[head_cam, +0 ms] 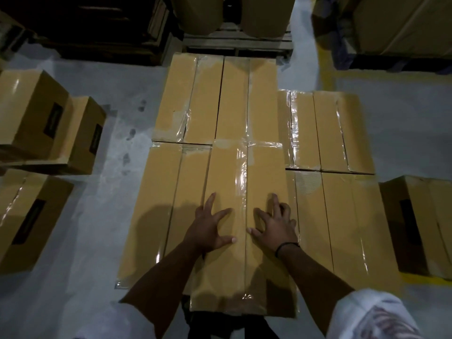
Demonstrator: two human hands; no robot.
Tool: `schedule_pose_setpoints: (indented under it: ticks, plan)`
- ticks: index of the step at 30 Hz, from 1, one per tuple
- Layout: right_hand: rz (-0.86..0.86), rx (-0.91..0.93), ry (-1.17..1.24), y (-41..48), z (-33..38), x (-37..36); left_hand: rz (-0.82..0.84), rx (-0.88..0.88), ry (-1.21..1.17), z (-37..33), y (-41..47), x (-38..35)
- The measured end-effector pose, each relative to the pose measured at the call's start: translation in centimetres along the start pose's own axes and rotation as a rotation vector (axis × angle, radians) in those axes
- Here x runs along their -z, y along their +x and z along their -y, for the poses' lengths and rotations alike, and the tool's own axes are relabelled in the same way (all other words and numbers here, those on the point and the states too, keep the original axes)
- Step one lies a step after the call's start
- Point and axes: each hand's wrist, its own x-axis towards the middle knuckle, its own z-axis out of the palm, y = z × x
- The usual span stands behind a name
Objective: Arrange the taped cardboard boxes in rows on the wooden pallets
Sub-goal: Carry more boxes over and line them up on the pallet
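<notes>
**Fingers (209, 203) splayed on the near box, seating it in its row**

Our fingers are spread wide apart on both hands, tips pressing on the cardboard and gripping nothing. From the left, three loose boxes (31, 111) sit on the grey floor (102, 216), well apart from the stack. Next comes the neighbouring box (151, 216) of the near row. Then our left hand (206, 228) is planted on the left flap of the near box (227, 277). The taped seam (241, 182) runs between our hands. Our right hand (278, 226), a dark band (286, 246) at its wrist, presses the right flap close to the box's edge. This box lies beside its neighbour and seems to touch the far row (220, 99), yet its near end appears to stick out towards us. Further right lies a lower stack (342, 133), and one more loose box (420, 228) stands beyond it. The pallets under these stacks are hidden.

We judge the step in hand to be squaring this box into its row. The next move calls for a flat, even push forward with both hands together until the ends line up. After that we can fetch another box from the floor.
</notes>
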Motion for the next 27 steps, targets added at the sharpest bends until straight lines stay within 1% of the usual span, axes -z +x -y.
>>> schedule_pose_setpoints:
  ticks: [5,8,10,15,18,22,27]
  plan:
    - [0.004,-0.020,-0.003,2.4,-0.4,-3.2,0.011,0.021,-0.028,1.7,1.3,-2.3]
    - [0.003,-0.057,-0.015,3.3,-0.9,-5.5,-0.028,0.015,-0.080,3.4,1.8,-4.2]
    - [0.028,-0.068,-0.021,4.4,-1.4,-6.7,-0.025,0.018,-0.100,4.3,2.1,-5.0]
    - [0.093,-0.085,-0.038,5.8,-1.9,-7.9,0.151,0.018,0.073,4.7,1.7,-5.8]
    - [0.105,-0.077,-0.077,4.9,-1.7,-8.2,0.179,0.003,0.131,4.7,0.0,-6.3]
    - [0.138,-0.081,-0.074,1.8,-0.9,-9.3,0.232,0.022,0.229,4.9,-3.2,-7.0]
    - [0.187,-0.141,-0.045,-3.7,0.1,-13.1,0.304,-0.025,0.321,6.5,-7.8,-8.7]
